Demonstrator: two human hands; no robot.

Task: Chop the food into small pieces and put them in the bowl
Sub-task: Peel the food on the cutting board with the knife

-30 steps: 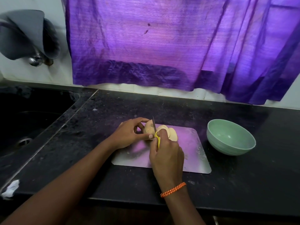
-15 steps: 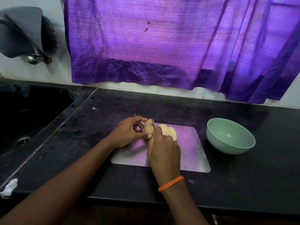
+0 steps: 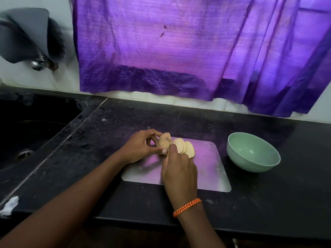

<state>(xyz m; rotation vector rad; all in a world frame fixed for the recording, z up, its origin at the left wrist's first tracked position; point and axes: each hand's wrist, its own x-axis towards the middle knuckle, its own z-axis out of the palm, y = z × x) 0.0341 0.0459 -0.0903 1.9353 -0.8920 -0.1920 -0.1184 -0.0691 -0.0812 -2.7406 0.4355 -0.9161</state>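
A potato (image 3: 164, 142) lies on a pale cutting board (image 3: 207, 169) in the middle of the black counter. My left hand (image 3: 141, 147) grips its uncut end with thumb and fingers. Several cut slices (image 3: 184, 147) lean against each other to the right of it. My right hand (image 3: 179, 169) holds a knife with a yellow handle; the blade is sunk into the potato and almost wholly hidden. A light green bowl (image 3: 253, 154) stands to the right of the board with nothing in it.
A black sink (image 3: 26, 136) is set into the counter at the left. A tap wrapped in grey cloth (image 3: 32, 36) hangs on the wall above it. A purple curtain (image 3: 179, 51) hangs behind the counter. A white scrap (image 3: 9, 205) lies at the counter's front left edge.
The knife blade stood above the potato a second ago; it has gone down through it. My right hand has dropped lower onto the board. My left hand kept its hold.
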